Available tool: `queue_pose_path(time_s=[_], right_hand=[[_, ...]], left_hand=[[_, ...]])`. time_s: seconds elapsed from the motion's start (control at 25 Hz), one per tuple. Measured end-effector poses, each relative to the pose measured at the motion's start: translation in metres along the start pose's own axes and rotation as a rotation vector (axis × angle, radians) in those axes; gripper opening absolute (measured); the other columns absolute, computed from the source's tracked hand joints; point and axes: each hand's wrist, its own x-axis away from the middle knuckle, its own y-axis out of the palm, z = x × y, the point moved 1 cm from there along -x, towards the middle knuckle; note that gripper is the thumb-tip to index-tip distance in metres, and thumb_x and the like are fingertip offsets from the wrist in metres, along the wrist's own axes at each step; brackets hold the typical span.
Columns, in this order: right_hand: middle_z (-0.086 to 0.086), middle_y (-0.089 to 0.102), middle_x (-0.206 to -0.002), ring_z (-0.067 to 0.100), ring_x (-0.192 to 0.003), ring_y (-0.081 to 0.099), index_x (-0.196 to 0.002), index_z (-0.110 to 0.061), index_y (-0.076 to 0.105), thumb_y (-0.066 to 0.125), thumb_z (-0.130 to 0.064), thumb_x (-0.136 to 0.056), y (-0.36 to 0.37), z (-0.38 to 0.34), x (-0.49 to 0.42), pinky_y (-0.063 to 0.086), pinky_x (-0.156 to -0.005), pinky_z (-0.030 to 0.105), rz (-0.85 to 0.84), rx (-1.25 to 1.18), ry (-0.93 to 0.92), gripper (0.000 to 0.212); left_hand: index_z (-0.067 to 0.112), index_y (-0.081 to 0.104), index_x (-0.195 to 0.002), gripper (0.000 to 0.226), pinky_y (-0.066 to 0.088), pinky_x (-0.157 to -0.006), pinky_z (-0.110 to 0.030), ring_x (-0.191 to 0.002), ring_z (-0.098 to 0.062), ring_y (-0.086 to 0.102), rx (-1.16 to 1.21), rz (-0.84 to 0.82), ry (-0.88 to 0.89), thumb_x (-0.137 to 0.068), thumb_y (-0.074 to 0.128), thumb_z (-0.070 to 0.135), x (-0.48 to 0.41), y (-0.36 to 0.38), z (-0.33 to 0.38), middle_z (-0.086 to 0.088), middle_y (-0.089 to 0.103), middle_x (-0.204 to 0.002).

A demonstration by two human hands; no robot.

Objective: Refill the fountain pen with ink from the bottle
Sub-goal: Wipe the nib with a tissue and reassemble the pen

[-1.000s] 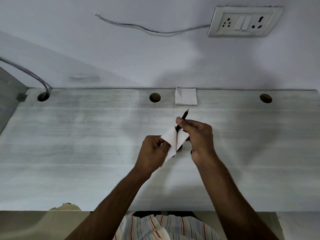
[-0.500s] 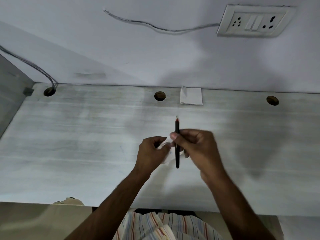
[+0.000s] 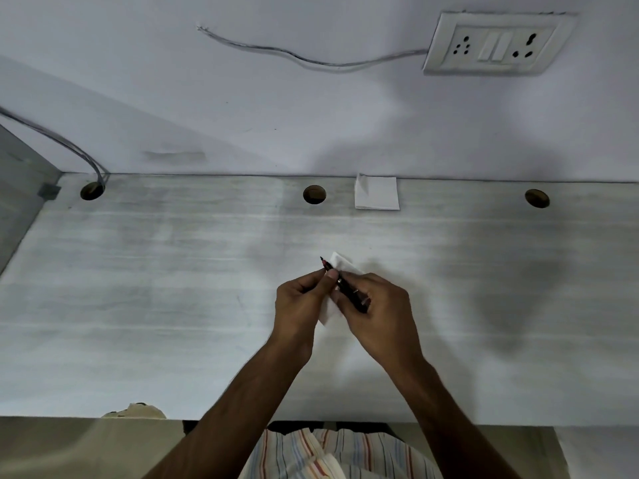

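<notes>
Two hands meet over the middle of the bench [image 3: 166,278], both busy with the fountain pen [image 3: 348,291]. The right hand [image 3: 380,305] curls its fingers round the dark barrel, and the left hand [image 3: 300,302] pinches the front section near the tip with its thumb on top. The pen lies slanted, its tip [image 3: 322,260] pointing away from the person and to the left, clear of the bench surface as far as can be seen. A white tissue [image 3: 340,263] sits under and behind the pen, one corner showing beyond the fingers and another below, between the two hands. Which hand actually grips the tissue cannot be told.

The step in hand looks like wiping the pen clean, either before or after filling. No ink bottle shows anywhere in view, so how far along the refill is cannot be settled from here. A small folded stack of tissues [image 3: 377,195] rests at the back edge of the bench, well apart from the hands.

The next move probably calls for a light drag of tissue along the tip, with the barrel kept firm and the tip kept off fingers and bench to avoid smears.
</notes>
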Motion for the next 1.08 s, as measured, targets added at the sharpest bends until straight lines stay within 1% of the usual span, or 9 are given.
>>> queue_pose_path(time_s=[0.08,0.24,0.4,0.48,0.64,0.72,0.84,0.96,1.08], right_hand=[[-0.010,0.077,-0.090,0.003,-0.080,0.072,-0.113,-0.023,0.074,0.076,-0.018,-0.086,0.000,0.005,0.002,0.058,-0.076,0.020,-0.009,-0.195,0.147,0.028],[0.009,0.078,-0.075,0.021,-0.062,0.071,-0.094,-0.013,0.078,0.069,-0.005,-0.090,-0.005,0.012,0.000,0.058,-0.064,0.031,0.001,-0.664,0.417,0.012],[0.022,0.076,-0.086,0.026,-0.066,0.067,-0.096,-0.001,0.076,0.063,-0.001,-0.093,-0.005,0.010,0.001,0.056,-0.065,0.032,-0.154,-0.891,0.493,0.014],[0.016,0.077,-0.084,0.024,-0.065,0.071,-0.092,-0.003,0.077,0.066,-0.002,-0.091,0.000,0.005,0.003,0.058,-0.064,0.032,-0.096,-0.808,0.447,0.011],[-0.001,0.077,-0.076,0.012,-0.064,0.071,-0.091,-0.014,0.078,0.076,-0.025,-0.087,0.010,0.004,0.011,0.058,-0.060,0.027,0.124,-0.106,0.060,0.011],[0.000,0.076,-0.075,0.011,-0.062,0.070,-0.093,-0.013,0.078,0.074,-0.028,-0.088,0.010,0.004,0.010,0.057,-0.060,0.027,0.130,-0.005,0.015,0.016],[0.006,0.074,-0.069,0.016,-0.054,0.067,-0.095,-0.004,0.077,0.069,-0.014,-0.093,0.004,0.000,-0.002,0.057,-0.058,0.030,-0.084,-0.528,0.299,0.013],[0.007,0.061,-0.066,0.013,-0.051,0.055,-0.096,0.004,0.073,0.058,-0.011,-0.098,-0.001,-0.003,-0.006,0.048,-0.049,0.020,-0.378,-1.069,0.633,0.021],[0.004,0.058,-0.064,0.009,-0.049,0.051,-0.095,0.003,0.073,0.058,-0.012,-0.098,0.000,0.000,-0.006,0.043,-0.045,0.016,-0.395,-1.177,0.735,0.021]], left_hand=[[0.002,0.079,-0.100,0.020,0.057,-0.090,-0.042,-0.096,-0.033,0.072,0.023,0.025,0.002,-0.096,0.065,0.016,-0.004,-0.002,0.003,-0.020,0.077,-0.101],[-0.003,0.071,-0.116,0.033,0.058,-0.086,-0.033,-0.099,-0.025,0.070,0.284,-0.115,-0.112,-0.104,0.047,0.016,-0.008,-0.006,0.009,-0.018,0.073,-0.116],[-0.004,0.071,-0.113,0.027,0.053,-0.070,-0.031,-0.070,-0.022,0.061,0.160,-0.225,0.003,-0.095,0.059,0.012,-0.008,-0.006,0.008,-0.017,0.072,-0.094],[-0.005,0.073,-0.102,0.028,0.047,-0.068,-0.033,-0.065,-0.023,0.054,0.070,-0.188,0.063,-0.094,0.062,0.019,-0.011,-0.003,0.007,-0.020,0.068,-0.084],[-0.003,0.077,-0.094,0.024,0.058,-0.071,-0.029,-0.075,-0.025,0.070,0.001,0.013,0.113,-0.097,0.063,0.016,-0.015,0.006,0.004,-0.023,0.076,-0.089],[-0.008,0.075,-0.096,0.026,0.059,-0.067,-0.026,-0.077,-0.025,0.072,-0.010,0.055,0.136,-0.097,0.063,0.015,-0.015,0.010,0.002,-0.024,0.076,-0.092],[-0.017,0.065,-0.097,0.033,0.047,-0.047,-0.032,-0.056,-0.030,0.056,0.008,-0.023,0.128,-0.101,0.056,0.014,-0.017,0.007,0.005,-0.025,0.062,-0.075],[-0.016,0.063,-0.096,0.033,0.040,-0.049,-0.030,-0.047,-0.023,0.043,0.023,-0.068,0.058,-0.102,0.048,0.012,-0.021,0.002,0.011,-0.018,0.051,-0.070],[-0.008,0.063,-0.090,0.027,0.039,-0.055,-0.032,-0.049,-0.020,0.045,0.050,-0.042,-0.002,-0.101,0.045,0.009,-0.019,0.007,0.015,-0.011,0.053,-0.063]])
